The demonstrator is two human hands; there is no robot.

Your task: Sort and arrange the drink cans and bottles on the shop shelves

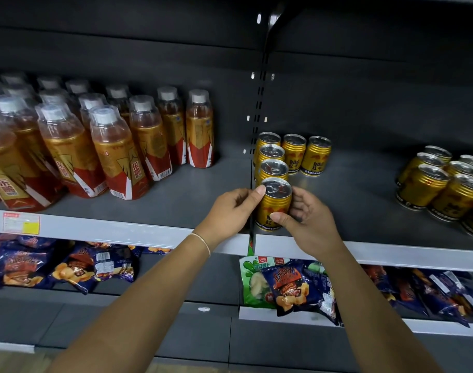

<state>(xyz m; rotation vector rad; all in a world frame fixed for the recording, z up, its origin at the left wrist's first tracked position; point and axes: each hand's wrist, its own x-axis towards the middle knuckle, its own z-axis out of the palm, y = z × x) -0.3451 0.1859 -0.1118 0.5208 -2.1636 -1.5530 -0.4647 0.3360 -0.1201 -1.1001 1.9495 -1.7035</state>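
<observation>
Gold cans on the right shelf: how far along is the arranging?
Done: the bottles stand in rows, and three cans form a line at the bay's left edge. In hand: the left hand and right hand hold the front can of that line. Left: the can cluster at far right looks loose.

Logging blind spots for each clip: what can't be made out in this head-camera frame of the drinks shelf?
Head view throughout.
Front gold can: sides and part of its label covered by the left hand and right hand.
Gold cans at the right: cut off by the right frame edge, uncountable.
Bottles at far left: blurred, cut by the left edge; back rows hidden by front ones.
Price tag: print too small to read.
</observation>
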